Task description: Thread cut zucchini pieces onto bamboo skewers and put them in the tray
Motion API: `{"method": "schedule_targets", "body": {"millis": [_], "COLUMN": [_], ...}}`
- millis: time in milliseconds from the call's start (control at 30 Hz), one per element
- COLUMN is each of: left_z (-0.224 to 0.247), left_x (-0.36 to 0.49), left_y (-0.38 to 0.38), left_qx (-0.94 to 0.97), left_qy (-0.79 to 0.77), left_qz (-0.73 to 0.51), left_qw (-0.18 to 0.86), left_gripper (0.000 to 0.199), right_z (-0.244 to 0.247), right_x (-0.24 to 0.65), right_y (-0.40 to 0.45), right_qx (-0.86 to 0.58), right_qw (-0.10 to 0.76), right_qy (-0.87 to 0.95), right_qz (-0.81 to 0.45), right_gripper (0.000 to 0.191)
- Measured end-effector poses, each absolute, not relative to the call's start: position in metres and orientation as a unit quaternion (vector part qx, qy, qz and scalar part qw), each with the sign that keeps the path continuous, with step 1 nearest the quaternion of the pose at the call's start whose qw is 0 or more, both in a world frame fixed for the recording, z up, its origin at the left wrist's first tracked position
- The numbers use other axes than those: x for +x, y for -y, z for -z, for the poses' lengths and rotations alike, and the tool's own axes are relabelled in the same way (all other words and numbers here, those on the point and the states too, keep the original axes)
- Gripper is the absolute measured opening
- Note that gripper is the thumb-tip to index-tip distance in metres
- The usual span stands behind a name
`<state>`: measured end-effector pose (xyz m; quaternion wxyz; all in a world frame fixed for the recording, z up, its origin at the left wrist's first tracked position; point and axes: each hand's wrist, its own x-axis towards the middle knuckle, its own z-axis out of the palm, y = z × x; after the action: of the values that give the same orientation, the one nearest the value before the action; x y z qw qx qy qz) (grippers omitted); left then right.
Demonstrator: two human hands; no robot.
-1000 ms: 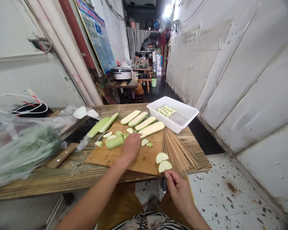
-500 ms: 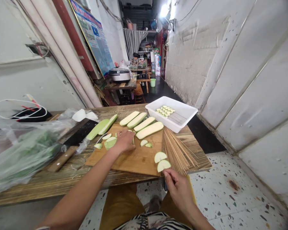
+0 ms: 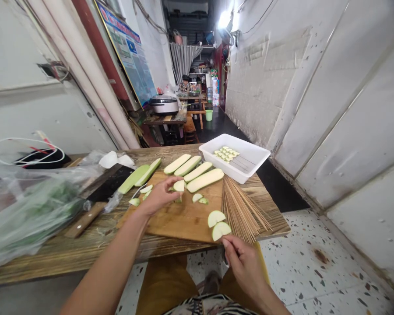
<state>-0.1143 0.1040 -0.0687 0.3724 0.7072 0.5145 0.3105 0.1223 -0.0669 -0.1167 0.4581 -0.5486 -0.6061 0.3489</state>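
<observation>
Between the thumb and fingers of my left hand (image 3: 162,192) is a pale zucchini slice (image 3: 179,186), held just above the wooden cutting board (image 3: 190,223). My right hand (image 3: 244,258), closed in a pinch, grips the lower end of a skewer mostly hidden by two half-round zucchini slices (image 3: 221,231) threaded on it. Small cut pieces (image 3: 197,197) lie on the board near my left hand. Behind them, several halved zucchinis (image 3: 205,180) rest cut side up. A fan of bamboo skewers (image 3: 241,208) spreads to the right of the board.
A white plastic tub (image 3: 249,168) with threaded pieces stands at the table's back right corner. On the left lie a cleaver (image 3: 88,217) and a plastic bag of greens (image 3: 42,210). A person (image 3: 185,83) sits far back near another table.
My left hand has risen slightly from the cut pieces and turned, now with a slice in its fingers. My right hand and the skewered slices have shifted slightly left and down.
</observation>
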Motion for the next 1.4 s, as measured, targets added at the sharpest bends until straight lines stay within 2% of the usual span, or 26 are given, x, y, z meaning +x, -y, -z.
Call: {"method": "schedule_targets", "body": {"millis": [67,100,200,300,367,533,633,867,1400], "left_z": [0.067,0.068,0.073,0.077,0.078,0.082,0.082,0.077,0.071], "left_x": [-0.117,-0.117,-0.112,-0.109,-0.109,-0.109,-0.105,-0.099,-0.097], "left_y": [-0.09,-0.084,-0.068,-0.061,-0.06,-0.059,-0.059,-0.059,-0.057], "left_qx": [0.59,0.538,0.443,0.416,0.409,0.334,0.251,0.166,0.199], "left_qy": [-0.418,-0.377,-0.324,-0.338,-0.357,-0.35,-0.326,-0.362,-0.395], "left_qz": [-0.365,-0.376,-0.39,-0.394,-0.403,-0.441,-0.457,-0.476,-0.451], "left_qw": [0.587,0.654,0.739,0.746,0.737,0.756,0.789,0.785,0.775], "left_gripper": [0.056,0.054,0.055,0.067,0.066,0.034,0.024,0.025,0.023], "right_z": [0.112,0.109,0.102,0.101,0.103,0.108,0.107,0.105,0.105], "right_x": [0.117,0.114,0.104,0.098,0.097,0.096,0.094,0.096,0.097], "right_y": [0.067,0.067,0.066,0.064,0.064,0.067,0.069,0.073,0.075], "right_qx": [-0.527,-0.516,-0.497,-0.498,-0.504,-0.511,-0.505,-0.497,-0.502], "right_qw": [0.46,0.46,0.457,0.45,0.445,0.435,0.428,0.41,0.384], "right_qy": [0.612,0.618,0.636,0.643,0.641,0.649,0.673,0.705,0.713], "right_qz": [-0.369,-0.374,-0.374,-0.369,-0.37,-0.359,-0.33,-0.298,-0.302], "right_gripper": [0.026,0.025,0.024,0.026,0.026,0.026,0.025,0.024,0.027]}}
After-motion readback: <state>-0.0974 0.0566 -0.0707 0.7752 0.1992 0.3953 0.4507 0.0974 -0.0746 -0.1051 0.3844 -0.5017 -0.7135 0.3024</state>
